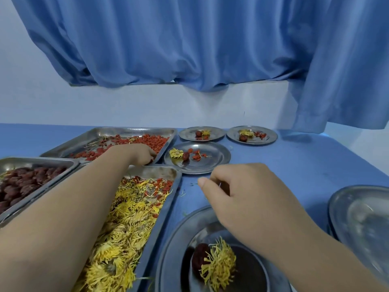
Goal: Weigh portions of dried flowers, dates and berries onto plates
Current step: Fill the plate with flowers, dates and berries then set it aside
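Left hand [143, 153] curls into goji berries [153, 142] at eleven o'clock, grip unclear. Right hand [242, 192], loosely curled, empty, over six o'clock steel plate [168, 249]

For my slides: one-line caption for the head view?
Left hand reaches into the berry tray; right hand hovers over a plate with date and flower.

Blue curtain [189, 39], hanging in gathered folds well beyond the left hand [141, 153] and the right hand [248, 190]; its hem ends above a pale, plain wall [147, 106]. A further curtain panel [347, 81], beyond and to the right of the right hand, hangs lower, almost to the table. Table surface [305, 165], blue and matte, lies beneath both hands and meets the wall behind them. Light is even, soft and cool, tinting the wall bluish.
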### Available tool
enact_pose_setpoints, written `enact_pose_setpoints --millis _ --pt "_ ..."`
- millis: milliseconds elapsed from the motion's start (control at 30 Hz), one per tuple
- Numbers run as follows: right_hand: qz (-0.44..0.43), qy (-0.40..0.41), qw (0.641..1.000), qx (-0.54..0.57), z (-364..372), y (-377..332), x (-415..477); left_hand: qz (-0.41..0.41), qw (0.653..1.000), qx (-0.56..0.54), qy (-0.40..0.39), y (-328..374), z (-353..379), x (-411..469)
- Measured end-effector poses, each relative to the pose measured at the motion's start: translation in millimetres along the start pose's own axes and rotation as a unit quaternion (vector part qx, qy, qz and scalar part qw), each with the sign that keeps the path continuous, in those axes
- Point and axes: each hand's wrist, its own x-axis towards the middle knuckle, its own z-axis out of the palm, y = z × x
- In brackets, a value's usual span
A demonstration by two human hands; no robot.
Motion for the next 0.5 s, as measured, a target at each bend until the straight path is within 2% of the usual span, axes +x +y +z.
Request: enact_pose_setpoints --millis 67,167,500 --pt "0.001 -0.007 1.000 0.002 0.9 0.1 -0.4 0.005 0.999 0.029 -0.020 3.1 -2.0 -0.6" --pt "0.002 -0.020 1.000 0.000 3.0 1.0 -0.8 0.009 0.999 0.038 -0.006 5.1 -11.2 -5.9" --pt "-0.005 -0.026 1.000 0.005 5.1 1.1 -0.7 0.003 0.998 -0.039 0.042 -2.8 -10.5 -0.1"
